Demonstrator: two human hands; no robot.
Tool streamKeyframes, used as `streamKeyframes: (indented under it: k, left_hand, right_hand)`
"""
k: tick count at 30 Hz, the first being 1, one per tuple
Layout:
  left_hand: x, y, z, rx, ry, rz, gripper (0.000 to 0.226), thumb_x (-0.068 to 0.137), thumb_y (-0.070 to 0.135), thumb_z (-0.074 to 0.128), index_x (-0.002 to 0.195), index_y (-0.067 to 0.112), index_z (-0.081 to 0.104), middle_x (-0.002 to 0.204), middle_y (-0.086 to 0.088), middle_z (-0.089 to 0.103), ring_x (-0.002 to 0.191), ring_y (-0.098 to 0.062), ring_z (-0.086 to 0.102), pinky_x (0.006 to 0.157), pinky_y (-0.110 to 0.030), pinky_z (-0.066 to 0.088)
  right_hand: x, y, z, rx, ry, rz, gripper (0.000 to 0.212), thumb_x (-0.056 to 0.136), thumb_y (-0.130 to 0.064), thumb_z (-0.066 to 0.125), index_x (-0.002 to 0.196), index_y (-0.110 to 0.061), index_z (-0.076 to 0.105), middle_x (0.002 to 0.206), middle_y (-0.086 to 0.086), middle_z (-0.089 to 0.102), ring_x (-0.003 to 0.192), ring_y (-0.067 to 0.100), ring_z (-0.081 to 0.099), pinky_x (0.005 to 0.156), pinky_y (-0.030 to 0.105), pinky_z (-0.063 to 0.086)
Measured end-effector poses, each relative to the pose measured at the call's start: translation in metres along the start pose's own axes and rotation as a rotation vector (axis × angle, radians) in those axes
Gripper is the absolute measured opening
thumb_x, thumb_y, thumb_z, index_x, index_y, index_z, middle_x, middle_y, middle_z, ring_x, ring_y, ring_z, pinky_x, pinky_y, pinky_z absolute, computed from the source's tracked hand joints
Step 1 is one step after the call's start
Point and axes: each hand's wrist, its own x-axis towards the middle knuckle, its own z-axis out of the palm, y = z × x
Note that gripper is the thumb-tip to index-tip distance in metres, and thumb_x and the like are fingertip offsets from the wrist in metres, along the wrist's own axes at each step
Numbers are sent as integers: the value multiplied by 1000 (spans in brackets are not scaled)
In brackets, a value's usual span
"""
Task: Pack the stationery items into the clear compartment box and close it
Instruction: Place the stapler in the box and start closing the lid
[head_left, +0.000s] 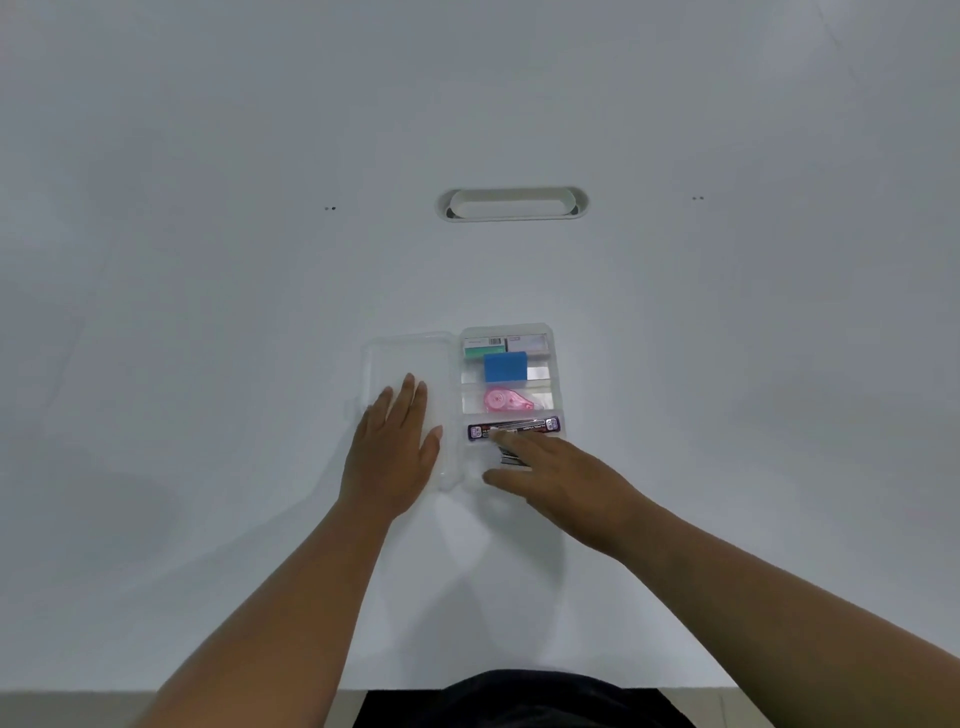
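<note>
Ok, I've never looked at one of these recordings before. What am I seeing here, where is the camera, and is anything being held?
This is a single picture from a camera worn on a person's head, looking down at their bare arms over a white table. No robot is involved. On the table lies a clear compartment box, opened flat, with its lid folded out to the left. The left hand rests flat on that lid. The compartments hold a blue block, a pink correction tape and a purple packet. The right hand reaches into the nearest compartment, its fingers on a small dark item; whether it grips it I cannot tell.
</note>
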Motion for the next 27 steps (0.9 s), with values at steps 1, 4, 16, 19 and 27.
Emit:
streamKeyframes:
  k: [1,4,16,19,27]
  left_hand:
    - [-1,-1,1,0,0,-6,60,97,40,34,147,17,12,158,-3,12,143,-25,12,115,-43,15]
    - [-2,0,6,-6,10,-12,59,97,39,33,147,17,10,158,-2,12,143,-25,10,115,-43,13]
    - [-4,-1,14,26,28,-14,58,97,39,27,147,17,6,158,-3,10,144,-24,8,116,-42,10]
    - [-4,-2,14,50,37,0,57,97,42,20,147,17,7,158,-3,11,144,-25,9,115,-42,11]
    - [25,-19,0,163,-21,262,59,96,44,13,147,16,11,157,-3,14,143,-22,10,115,-46,21]
  right_hand:
    - [1,1,-1,-2,-17,-17,58,82,-7,69,128,-31,43,152,7,32,132,29,38,97,42,48]
    - [6,2,-4,11,-43,-60,61,82,-6,70,131,-31,43,153,5,30,136,28,34,100,42,46]
    - [-4,1,35,-203,-40,-49,59,97,-35,41,148,-21,15,156,13,19,143,29,15,115,52,17]
    - [5,7,24,-184,0,-7,55,97,-42,32,146,-19,22,154,9,28,142,26,22,116,49,20]
    - [56,66,-10,-272,40,92,57,98,-43,29,146,-14,22,156,6,21,144,21,12,117,45,16]
